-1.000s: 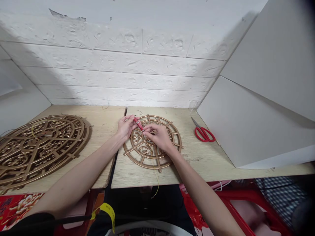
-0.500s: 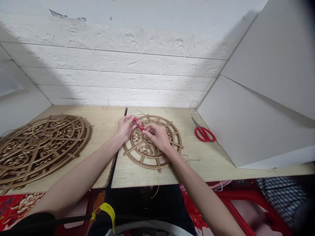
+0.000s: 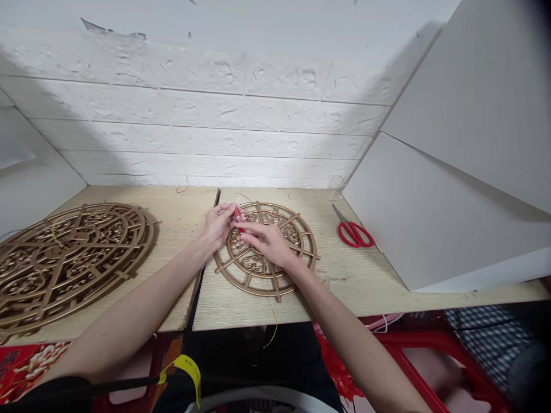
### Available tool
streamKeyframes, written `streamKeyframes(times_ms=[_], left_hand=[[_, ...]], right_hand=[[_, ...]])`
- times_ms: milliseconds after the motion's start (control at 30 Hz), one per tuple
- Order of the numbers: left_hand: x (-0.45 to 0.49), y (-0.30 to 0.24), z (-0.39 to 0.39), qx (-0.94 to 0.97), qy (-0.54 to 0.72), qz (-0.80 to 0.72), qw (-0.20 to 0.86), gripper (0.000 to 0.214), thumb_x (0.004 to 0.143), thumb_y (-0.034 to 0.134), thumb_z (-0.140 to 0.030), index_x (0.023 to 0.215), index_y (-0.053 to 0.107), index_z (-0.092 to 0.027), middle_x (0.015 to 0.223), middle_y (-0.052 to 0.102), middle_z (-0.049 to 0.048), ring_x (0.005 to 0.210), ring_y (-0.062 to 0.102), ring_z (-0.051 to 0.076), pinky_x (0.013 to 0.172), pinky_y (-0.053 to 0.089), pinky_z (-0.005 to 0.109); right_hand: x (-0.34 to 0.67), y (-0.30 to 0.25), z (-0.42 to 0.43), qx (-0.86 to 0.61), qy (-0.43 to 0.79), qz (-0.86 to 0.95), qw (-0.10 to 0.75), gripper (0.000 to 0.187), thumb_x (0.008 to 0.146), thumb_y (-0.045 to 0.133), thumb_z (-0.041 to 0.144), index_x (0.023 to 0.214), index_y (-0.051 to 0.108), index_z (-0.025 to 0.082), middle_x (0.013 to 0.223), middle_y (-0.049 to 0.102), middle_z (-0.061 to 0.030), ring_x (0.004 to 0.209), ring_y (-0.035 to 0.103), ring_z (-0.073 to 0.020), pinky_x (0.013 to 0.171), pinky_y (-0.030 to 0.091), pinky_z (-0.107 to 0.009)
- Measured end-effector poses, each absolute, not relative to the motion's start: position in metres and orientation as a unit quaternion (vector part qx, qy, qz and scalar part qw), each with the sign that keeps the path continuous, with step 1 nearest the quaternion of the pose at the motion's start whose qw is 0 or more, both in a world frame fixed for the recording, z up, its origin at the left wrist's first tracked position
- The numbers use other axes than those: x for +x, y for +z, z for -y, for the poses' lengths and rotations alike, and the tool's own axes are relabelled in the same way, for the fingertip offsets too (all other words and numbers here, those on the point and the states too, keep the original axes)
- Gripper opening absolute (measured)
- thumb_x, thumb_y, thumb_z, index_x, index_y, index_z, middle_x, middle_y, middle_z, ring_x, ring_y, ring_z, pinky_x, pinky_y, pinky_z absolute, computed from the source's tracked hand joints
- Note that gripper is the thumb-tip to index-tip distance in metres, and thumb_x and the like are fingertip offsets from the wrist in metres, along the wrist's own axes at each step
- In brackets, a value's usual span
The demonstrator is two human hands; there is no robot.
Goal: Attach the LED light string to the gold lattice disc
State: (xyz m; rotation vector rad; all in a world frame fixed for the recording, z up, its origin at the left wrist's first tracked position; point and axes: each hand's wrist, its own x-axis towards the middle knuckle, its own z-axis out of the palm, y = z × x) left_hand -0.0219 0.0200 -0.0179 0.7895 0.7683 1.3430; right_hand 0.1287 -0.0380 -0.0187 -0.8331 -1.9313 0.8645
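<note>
The thumb and fingertips of the left hand [image 3: 220, 225] are pinched around the upper end of a slim red object [image 3: 237, 215]. The thumb and forefinger of the right hand [image 3: 267, 242] close about its lower end. Fingers hide much of it; it may be a small tube, but its markings are too tiny to read.

The red object is held above the left part of a round gold lattice [image 3: 275, 284], with spokes and scrollwork, lying flat on a pale wooden table [image 3: 344, 298]. The right hand and wrist cover part of its middle. A thin yellow thread [image 3: 276, 318] trails from below the right hand over the table's front edge; its upper end is hidden. A fine dark strand [image 3: 245, 197] shows near the lattice's far rim.

To the right lie scissors with red handles [image 3: 355, 235], blades pointing away. To the left is a stack of similar gold lattices [image 3: 53, 280], cut off by the picture's edge, so the number is unclear. A faint, see-through item [image 3: 335, 184] sits in the far right corner, its shape hard to make out. Behind rises a white brick-patterned wall [image 3: 206, 112]. Below right, checked cloth [image 3: 486, 338] fades into shadow.
</note>
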Motion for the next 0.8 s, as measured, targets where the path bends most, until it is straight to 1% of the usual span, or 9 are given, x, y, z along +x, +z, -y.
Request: streamKeyframes(times_ms=[200, 400, 633, 800], left_hand=[[-0.0214, -0.0164, -0.0178, 0.345, 0.576, -0.349, 0.654, 0.017, 0.073, 0.068, -0.018, 0.074, 0.052, -0.013, 0.069, 0.065, 0.0070, 0.057, 0.062, 0.014, 0.054, 0.051, 0.025], [-0.0214, -0.0150, -0.0166, 0.346, 0.563, -0.352, 0.663, 0.012, 0.075, 0.065, -0.017, 0.074, 0.054, -0.012, 0.070, 0.066, 0.0077, 0.057, 0.062, 0.013, 0.054, 0.051, 0.024], [-0.0208, -0.0166, -0.0166, 0.342, 0.564, -0.359, 0.660, 0.018, 0.073, 0.069, -0.019, 0.075, 0.053, -0.012, 0.071, 0.066, 0.0077, 0.058, 0.062, 0.013, 0.055, 0.052, 0.024], [-0.0198, -0.0148, -0.0153, 0.340, 0.567, -0.370, 0.653, 0.012, 0.076, 0.064, -0.015, 0.077, 0.053, -0.012, 0.071, 0.066, 0.0081, 0.058, 0.063, 0.014, 0.057, 0.053, 0.026]], right_hand=[[0.1287, -0.0178, 0.0385, -0.329, 0.358, 0.770, 0.412, 0.032, 0.089, 0.056, 0.034, 0.119, 0.062, 0.026, 0.091, 0.072, -0.0026, 0.081, 0.067, -0.0183, 0.079, 0.052, -0.033], [0.1271, -0.0158, 0.0396, -0.339, 0.315, 0.784, 0.414, 0.028, 0.088, 0.057, 0.030, 0.115, 0.065, 0.026, 0.093, 0.072, -0.0018, 0.080, 0.067, -0.0166, 0.078, 0.050, -0.030], [0.1275, -0.0167, 0.0390, -0.351, 0.294, 0.788, 0.413, 0.025, 0.088, 0.058, 0.031, 0.110, 0.068, 0.025, 0.093, 0.072, -0.0014, 0.080, 0.066, -0.0165, 0.076, 0.050, -0.029], [0.1278, -0.0162, 0.0388, -0.339, 0.290, 0.791, 0.419, 0.023, 0.087, 0.057, 0.029, 0.107, 0.069, 0.023, 0.091, 0.072, -0.0015, 0.081, 0.067, -0.0170, 0.077, 0.050, -0.029]])
